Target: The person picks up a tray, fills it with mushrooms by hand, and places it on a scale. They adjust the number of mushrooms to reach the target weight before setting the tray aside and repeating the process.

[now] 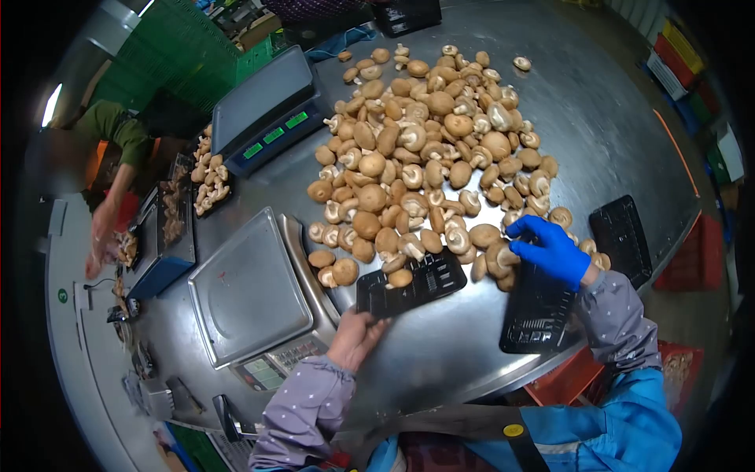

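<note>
Blue-gloved at the right hand (pixel 550 250), reaching with thumb and finger parted beside piled mushrooms (pixel 372 164); cannot tell whether touching any. Gripping a black tray (pixel 440 281) at its near left edge with the bare left hand (pixel 355 340), below a mushroom. Just right of a scale (pixel 252 287) with that hand, and above a second tray (pixel 536 315) on the metal counter (pixel 448 346) with the gloved one.

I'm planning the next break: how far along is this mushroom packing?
Done: the batch beside the far scale looks trayed. In hand: the left hand holds a black tray with only a couple of mushrooms in it; the right hand is at the edge of the pile. To do: that large loose pile, with a tray below the right hand and another beyond it seemingly unfilled.
</note>
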A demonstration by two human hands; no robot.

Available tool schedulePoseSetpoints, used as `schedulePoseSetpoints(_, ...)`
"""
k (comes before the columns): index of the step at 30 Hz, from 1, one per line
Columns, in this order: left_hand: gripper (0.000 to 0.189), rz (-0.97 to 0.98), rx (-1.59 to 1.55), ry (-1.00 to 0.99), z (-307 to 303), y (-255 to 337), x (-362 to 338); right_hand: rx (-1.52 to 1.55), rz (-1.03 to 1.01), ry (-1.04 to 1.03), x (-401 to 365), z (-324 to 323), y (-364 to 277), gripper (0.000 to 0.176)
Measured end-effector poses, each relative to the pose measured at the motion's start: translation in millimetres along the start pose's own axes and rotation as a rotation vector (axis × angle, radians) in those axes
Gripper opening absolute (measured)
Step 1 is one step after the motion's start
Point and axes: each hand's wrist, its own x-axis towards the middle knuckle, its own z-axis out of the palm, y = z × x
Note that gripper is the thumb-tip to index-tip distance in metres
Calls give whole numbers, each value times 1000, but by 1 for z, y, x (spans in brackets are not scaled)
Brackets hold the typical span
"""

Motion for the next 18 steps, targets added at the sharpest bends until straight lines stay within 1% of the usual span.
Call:
schedulePoseSetpoints(1, 39, 33, -43, -19, 9, 6, 8, 17, 0, -12, 14, -1, -2, 29)
schedulePoseSetpoints(2, 38, 134, -33, -44, 19, 9, 14, -31, 23, -9, 30, -2, -2, 33)
schedulePoseSetpoints(3, 37, 233, -22, -70, 30, 11, 21, -11, 50, -9, 49, -3, -6, 37)
schedulePoseSetpoints(4, 36, 217, -92, -38, 40, 14, 35, -17, 5, 19, 69, -1, -8, 39)
schedulePoseSetpoints(5, 35, 243, -119, -57, 49, 16, 51, -24, -42, 47, 90, 1, -10, 42)
schedulePoseSetpoints(7, 48, 362, 40, -166, 70, 28, 66, -103, -153, 138, 135, 4, -18, 49)
schedulePoseSetpoints(8, 48, 366, 38, -169, 81, 33, 70, -157, -235, 210, 166, 6, -5, 54)
schedulePoseSetpoints(9, 53, 348, -23, -124, 91, 40, 73, -211, -319, 282, 191, 10, 5, 59)
schedulePoseSetpoints(10, 57, 331, -84, -80, 97, 44, 75, -212, -325, 285, 200, 15, 0, 59)
schedulePoseSetpoints(11, 57, 338, -84, -84, 98, 46, 78, -408, -243, 253, 209, 21, -5, 62)
schedulePoseSetpoints(12, 61, 317, -76, -103, 97, 47, 83, -601, -156, 219, 217, 28, -12, 64)
schedulePoseSetpoints(13, 64, 296, -67, -122, 97, 48, 84, -543, -134, 228, 208, 45, -21, 68)
schedulePoseSetpoints(15, 61, 303, -72, -138, 93, 45, 78, -532, -45, -5, 189, 62, -43, 64)
schedulePoseSetpoints(17, 58, 305, -84, -156, 81, 30, 84, -776, -355, 56, 167, 91, -25, 58)
schedulePoseSetpoints(18, 55, 343, -56, -276, 67, 14, 102, -712, -399, 49, 152, 97, -27, 56)
